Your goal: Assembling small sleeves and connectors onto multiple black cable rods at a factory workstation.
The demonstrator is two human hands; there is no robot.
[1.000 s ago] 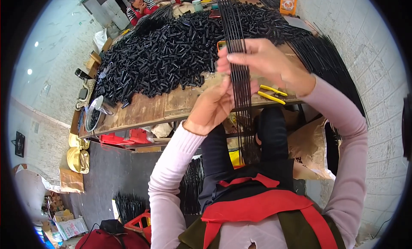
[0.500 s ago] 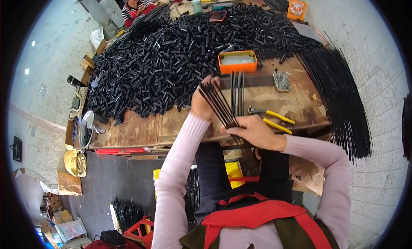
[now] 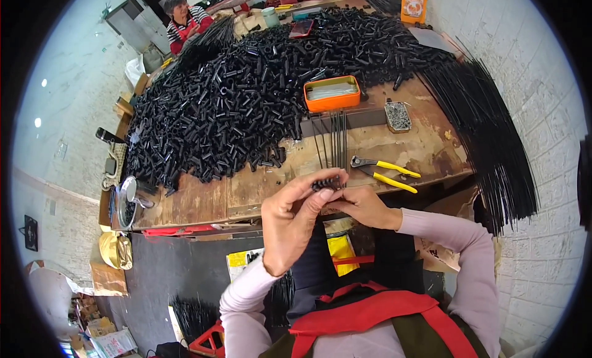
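Over the table's front edge, my left hand is closed around a bundle of thin black rods. Their dark tips show in a row between its thumb and fingers, pointing nearly toward the view, so their length is hidden. My right hand meets it from the right, its fingers bent in at the same bundle and partly covered by the left thumb. Just beyond, more thin dark rods lie side by side across a dark flat bar. End-cutting pliers with yellow handles rest to their right.
A large heap of short black tubular parts covers the wooden table's left and back. An orange tin and a small clear box of tiny metal pieces stand beyond the rods. Long black rods overhang the right edge. A person sits at the far left.
My left hand has come down and toward me, turning the bundle from slanted to nearly end-on. The right hand has shifted slightly nearer and to the right.
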